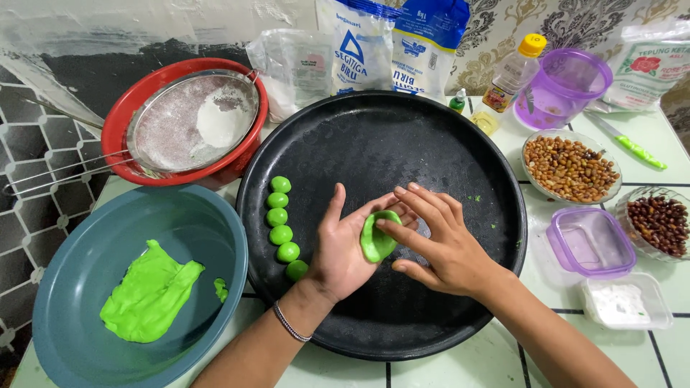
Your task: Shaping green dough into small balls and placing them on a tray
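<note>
My left hand [338, 248] lies palm up over a big black round tray [431, 144] and cups a flattened piece of green dough [376, 238]. My right hand [442, 241] presses its fingertips into that dough from the right. Several green dough balls [279, 215] sit in a column on the tray's left side, just left of my left hand. A lump of green dough [147, 294] lies in a grey-blue bowl [86, 244] at the lower left.
A red bowl [118, 122] holds a metal sieve [194, 122] with flour. Flour bags [392, 43], an oil bottle [512, 72] and a purple cup [564, 86] stand behind. Bowls of nuts [569, 167] and beans [658, 219], two small tubs [591, 241] and a green knife [636, 149] are right.
</note>
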